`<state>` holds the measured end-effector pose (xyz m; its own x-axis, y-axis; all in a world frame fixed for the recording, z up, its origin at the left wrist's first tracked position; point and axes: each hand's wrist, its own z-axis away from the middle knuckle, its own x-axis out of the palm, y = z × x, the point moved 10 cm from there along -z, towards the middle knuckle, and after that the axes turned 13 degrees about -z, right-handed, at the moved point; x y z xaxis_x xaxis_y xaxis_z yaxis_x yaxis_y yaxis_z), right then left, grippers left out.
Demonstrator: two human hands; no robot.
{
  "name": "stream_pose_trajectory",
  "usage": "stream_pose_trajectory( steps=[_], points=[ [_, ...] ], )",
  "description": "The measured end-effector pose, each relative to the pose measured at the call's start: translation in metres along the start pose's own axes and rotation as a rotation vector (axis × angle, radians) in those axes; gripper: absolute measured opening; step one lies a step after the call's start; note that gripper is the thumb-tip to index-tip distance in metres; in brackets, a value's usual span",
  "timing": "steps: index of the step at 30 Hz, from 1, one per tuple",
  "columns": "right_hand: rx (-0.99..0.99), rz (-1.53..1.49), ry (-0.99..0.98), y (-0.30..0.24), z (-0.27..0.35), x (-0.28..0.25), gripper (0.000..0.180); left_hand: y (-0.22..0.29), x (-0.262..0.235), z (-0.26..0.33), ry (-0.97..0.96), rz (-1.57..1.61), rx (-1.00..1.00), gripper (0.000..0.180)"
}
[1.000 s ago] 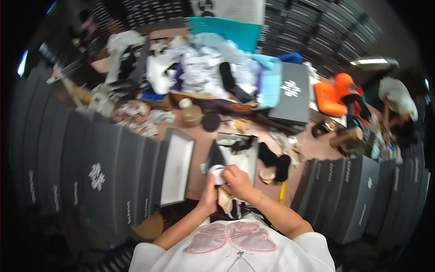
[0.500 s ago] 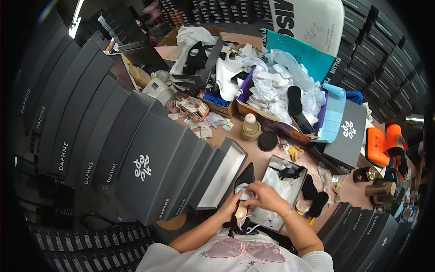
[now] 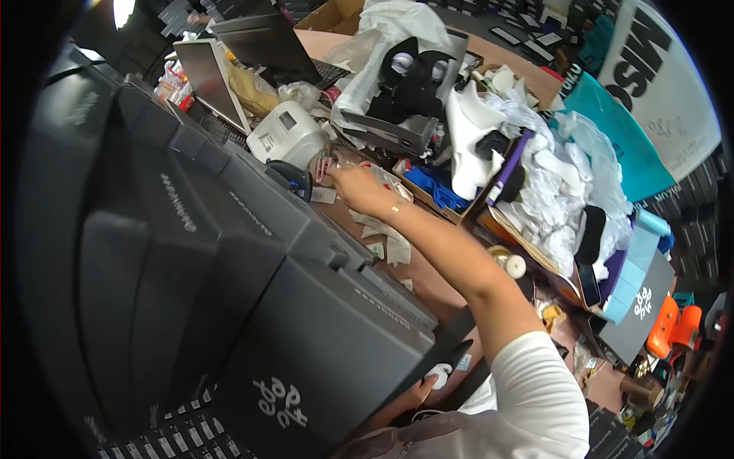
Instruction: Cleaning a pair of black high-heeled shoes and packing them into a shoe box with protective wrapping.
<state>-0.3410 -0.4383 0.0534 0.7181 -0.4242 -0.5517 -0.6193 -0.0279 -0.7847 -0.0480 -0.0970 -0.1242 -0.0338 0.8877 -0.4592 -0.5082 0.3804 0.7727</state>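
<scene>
Shoe stockroom: stacked grey shoeboxes, cluttered packing table.

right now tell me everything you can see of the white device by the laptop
The white device is a small boxy machine in glossy white plastic with rounded corners. A dark rectangular window sits on its sloped top and a pale label on its front face. It stands upright on the cluttered table, just right of the open laptop, with stacked dark grey boxes in front of it and crumpled wrapping behind. The right hand reaches close by without touching it.
</scene>
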Motion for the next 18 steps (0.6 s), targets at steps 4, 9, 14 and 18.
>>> stream_pose_trajectory(
  steps=[4,9,14,18],
  points=[
    [0.089,0.24,-0.23,0.035,-0.065,0.09,0.032,0.016,-0.019,-0.004,0.107,0.088,-0.109,0.041],
    [0.055,0.379,0.001,0.075,-0.083,0.125,0.023,-0.056,0.023,0.02,-0.201,0.161,-0.393,0.039],
    [0.049,0.319,0.096,0.018,-0.059,0.068,0.025,-0.021,0.004,0.013,-0.249,0.205,-0.531,0.042],
    [-0.011,-0.281,0.242,-0.033,0.052,-0.025,0.012,0.007,-0.021,-0.006,-0.093,-0.038,-0.146,0.039]
  ],
)
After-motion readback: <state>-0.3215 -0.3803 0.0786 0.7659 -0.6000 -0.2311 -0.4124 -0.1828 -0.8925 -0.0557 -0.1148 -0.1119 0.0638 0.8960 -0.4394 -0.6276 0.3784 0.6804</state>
